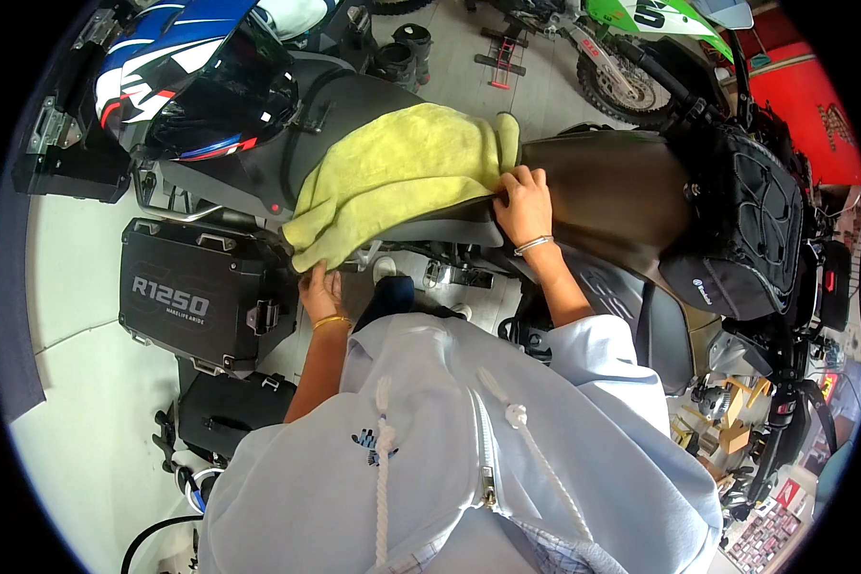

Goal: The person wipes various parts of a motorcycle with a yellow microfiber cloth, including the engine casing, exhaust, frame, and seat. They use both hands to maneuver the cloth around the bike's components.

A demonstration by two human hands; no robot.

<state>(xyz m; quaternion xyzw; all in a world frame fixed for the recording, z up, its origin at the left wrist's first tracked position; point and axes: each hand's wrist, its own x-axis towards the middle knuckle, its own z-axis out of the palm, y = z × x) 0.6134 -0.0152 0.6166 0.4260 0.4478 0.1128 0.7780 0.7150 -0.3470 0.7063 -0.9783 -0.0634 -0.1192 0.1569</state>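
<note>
A yellow-green cloth (407, 153) lies spread and creased over the dark seat (344, 105) of a motorcycle. At the cloth's near left corner, my left hand (320, 292) pinches its edge between thumb and fingers. My right hand (524, 206) is closed on the cloth's right end, beside the brown-black fuel tank (603, 182); its fingers curl down over the edge. The part of the seat beneath the cloth is hidden.
A blue, white and red helmet (196, 81) sits on the seat's rear at far left. Below it is a black side case (206, 297). A black tank bag (737, 220) stands right of the tank. Beyond are a green dirt bike (655, 24) and black boots (402, 57).
</note>
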